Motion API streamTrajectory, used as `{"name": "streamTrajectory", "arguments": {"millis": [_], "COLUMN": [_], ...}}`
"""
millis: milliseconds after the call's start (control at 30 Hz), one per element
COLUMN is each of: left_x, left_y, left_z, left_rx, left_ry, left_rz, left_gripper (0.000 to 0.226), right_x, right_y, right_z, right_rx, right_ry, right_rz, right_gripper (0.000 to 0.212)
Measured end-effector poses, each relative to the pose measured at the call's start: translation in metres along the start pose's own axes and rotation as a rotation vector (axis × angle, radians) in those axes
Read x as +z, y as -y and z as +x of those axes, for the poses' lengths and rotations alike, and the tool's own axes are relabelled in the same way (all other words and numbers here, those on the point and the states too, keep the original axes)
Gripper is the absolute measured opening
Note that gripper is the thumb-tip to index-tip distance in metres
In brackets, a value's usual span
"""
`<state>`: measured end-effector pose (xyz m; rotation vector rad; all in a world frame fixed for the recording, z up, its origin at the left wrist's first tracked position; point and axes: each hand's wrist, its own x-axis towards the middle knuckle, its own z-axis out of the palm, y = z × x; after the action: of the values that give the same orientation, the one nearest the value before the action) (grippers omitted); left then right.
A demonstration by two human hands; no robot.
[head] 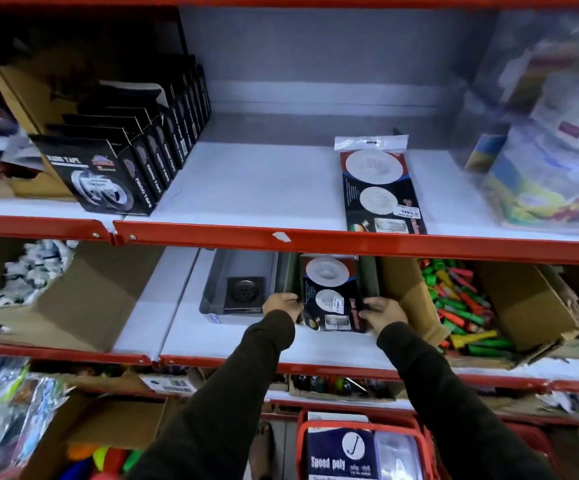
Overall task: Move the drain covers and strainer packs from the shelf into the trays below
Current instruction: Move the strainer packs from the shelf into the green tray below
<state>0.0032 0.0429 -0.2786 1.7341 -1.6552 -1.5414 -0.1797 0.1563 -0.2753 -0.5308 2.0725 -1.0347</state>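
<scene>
Strainer pack: long axis front-to-back, lying in dark tray on lower shelf; left hand and right hand each clamped on a near corner. Second strainer pack: upper shelf, directly above, well apart.

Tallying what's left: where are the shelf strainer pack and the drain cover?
shelf strainer pack (381, 188): head view, on its card's middle.
drain cover (244, 289): head view, on its round grate.

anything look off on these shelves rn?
One strainer pack lies alone on the upper shelf, its bottom edge overhanging the red front rail. Below, both hands, left and right, hold a second pack at the dark tray. The cardboard box of coloured items looks crushed and splayed.
</scene>
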Motion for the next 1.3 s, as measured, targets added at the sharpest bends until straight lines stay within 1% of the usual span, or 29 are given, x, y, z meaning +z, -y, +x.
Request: {"name": "streamTrajectory", "arguments": {"millis": [67, 133, 167, 200, 233, 300, 367, 400, 433, 467, 500, 533, 567, 600, 633, 667, 700, 733, 767, 833, 900, 967, 1033, 1100, 1200, 1267, 1300], "left_x": [0.001, 0.002, 0.003, 0.003, 0.004, 0.003, -0.002, -0.007, -0.012, -0.017, -0.023, -0.027, -0.030, -0.031, -0.029, -0.027, -0.024, -0.021, -0.019, -0.019, -0.025, -0.033, -0.043, -0.052, -0.069, -0.080, -0.086], "left_y": [0.006, 0.007, 0.006, 0.004, 0.000, -0.020, -0.055, -0.075, -0.095, -0.117, -0.137, -0.157, -0.174, -0.187, -0.197, -0.203, -0.207, -0.209, -0.211, -0.216, -0.222, -0.228, -0.232, -0.233, -0.220, -0.203, -0.191], "left_z": [-0.010, -0.027, -0.037, -0.050, -0.062, -0.086, -0.106, -0.114, -0.119, -0.123, -0.124, -0.122, -0.117, -0.108, -0.099, -0.091, -0.085, -0.080, -0.076, -0.072, -0.070, -0.070, -0.073, -0.079, -0.099, -0.114, -0.122], "left_rx": [0.068, 0.220, 0.302, 0.388, 0.468, 0.614, 0.775, 0.862, 0.960, 1.058, 1.113, 1.108, 1.031, 0.899, 0.736, 0.567, 0.449, 0.387, 0.355, 0.323, 0.294, 0.285, 0.284, 0.275, 0.223, 0.194, 0.196], "left_ry": [-0.087, -0.148, -0.150, -0.129, -0.091, -0.016, -0.019, -0.047, -0.116, -0.232, -0.362, -0.463, -0.508, -0.510, -0.487, -0.432, -0.361, -0.289, -0.231, -0.147, -0.077, -0.017, 0.034, 0.104, 0.217, 0.339, 0.393], "left_rz": [-0.046, -0.127, -0.146, -0.150, -0.154, -0.155, -0.161, -0.170, -0.154, -0.099, -0.007, 0.095, 0.213, 0.349, 0.500, 0.623, 0.661, 0.616, 0.534, 0.393, 0.234, 0.073, -0.045, -0.156, -0.246, -0.202, -0.147], "left_gripper": [0.030, 0.023, 0.019, 0.015, 0.013, 0.014, 0.015, 0.015, 0.016, 0.018, 0.021, 0.024, 0.026, 0.030, 0.034, 0.039, 0.041, 0.039, 0.037, 0.034, 0.036, 0.043, 0.049, 0.047, 0.024, 0.011, 0.007], "right_x": [-0.003, -0.008, -0.011, -0.015, -0.019, -0.032, -0.051, -0.062, -0.074, -0.086, -0.096, -0.106, -0.113, -0.117, -0.120, -0.119, -0.118, -0.116, -0.114, -0.116, -0.121, -0.129, -0.133, -0.134, -0.133, -0.134, -0.135], "right_y": [0.001, 0.005, 0.010, 0.013, 0.017, 0.032, 0.058, 0.073, 0.087, 0.103, 0.115, 0.127, 0.136, 0.143, 0.150, 0.154, 0.158, 0.161, 0.165, 0.172, 0.177, 0.183, 0.188, 0.190, 0.183, 0.172, 0.162], "right_z": [-0.014, -0.035, -0.047, -0.058, -0.068, -0.085, -0.094, -0.094, -0.091, -0.087, -0.079, -0.071, -0.062, -0.055, -0.050, -0.045, -0.041, -0.036, -0.032, -0.027, -0.024, -0.027, -0.032, -0.039, -0.058, -0.073, -0.081], "right_rx": [-0.118, -0.305, -0.407, -0.499, -0.587, -0.779, -0.966, -1.027, -1.044, -1.008, -0.920, -0.803, -0.667, -0.534, -0.427, -0.357, -0.324, -0.309, -0.296, -0.267, -0.288, -0.330, -0.338, -0.293, -0.256, -0.290, -0.300], "right_ry": [-0.036, -0.104, -0.167, -0.247, -0.341, -0.504, -0.624, -0.689, -0.750, -0.794, -0.807, -0.797, -0.750, -0.677, -0.604, -0.539, -0.491, -0.444, -0.399, -0.306, -0.226, -0.157, -0.096, -0.001, 0.175, 0.288, 0.348], "right_rz": [-0.046, -0.060, -0.080, -0.109, -0.131, -0.095, -0.024, -0.037, -0.082, -0.147, -0.231, -0.336, -0.465, -0.591, -0.702, -0.781, -0.822, -0.824, -0.789, -0.599, -0.302, -0.020, 0.186, 0.347, 0.471, 0.444, 0.409], "right_gripper": [0.030, 0.018, 0.012, 0.012, 0.017, 0.024, 0.020, 0.016, 0.014, 0.016, 0.021, 0.028, 0.036, 0.044, 0.050, 0.054, 0.056, 0.055, 0.053, 0.046, 0.034, 0.014, 0.011, 0.013, 0.023, 0.015, 0.014]}}
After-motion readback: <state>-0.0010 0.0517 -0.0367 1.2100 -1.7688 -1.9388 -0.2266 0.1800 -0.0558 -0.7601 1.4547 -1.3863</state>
